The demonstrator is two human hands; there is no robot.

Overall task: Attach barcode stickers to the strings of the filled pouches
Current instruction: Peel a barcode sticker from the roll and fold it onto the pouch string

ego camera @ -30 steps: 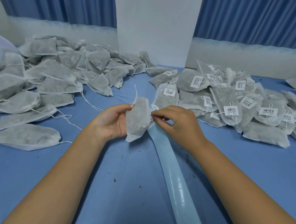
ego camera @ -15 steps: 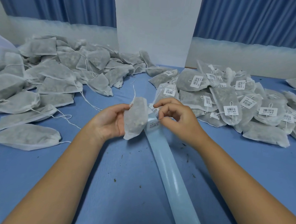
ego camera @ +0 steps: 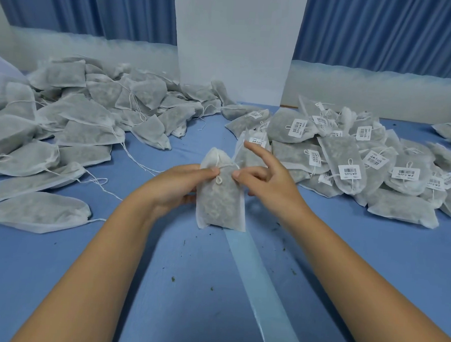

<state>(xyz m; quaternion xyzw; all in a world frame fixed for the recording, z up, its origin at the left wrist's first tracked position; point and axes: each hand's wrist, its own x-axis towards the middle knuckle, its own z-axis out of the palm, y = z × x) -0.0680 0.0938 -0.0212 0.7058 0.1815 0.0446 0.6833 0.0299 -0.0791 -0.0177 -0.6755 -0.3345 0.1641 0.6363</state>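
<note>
On the table (ego camera: 159, 285), the pouch (ego camera: 221, 197) stands at centre, the left hand (ego camera: 176, 186) holding it from 9 o'clock, its string (ego camera: 226, 166) reaching the right hand (ego camera: 268, 181) at 3 o'clock, the unlabelled heap (ego camera: 90, 125) at 10 o'clock, the labelled heap (ego camera: 351, 162) at 2 o'clock, the backing strip (ego camera: 259, 284) running toward 5 o'clock.

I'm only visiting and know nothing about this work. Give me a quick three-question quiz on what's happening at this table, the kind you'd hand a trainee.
1. True or false: the pouches in the right-hand pile already carry barcode stickers.
2. The left hand grips: A a pouch; B scissors; C a pen.
3. Short answer: is a sticker visible on the held pouch's string?

Key: 1 true. 2 A; the pouch is held upright at the centre. 3 No; the string shows bare, ending in a small loop.
</note>
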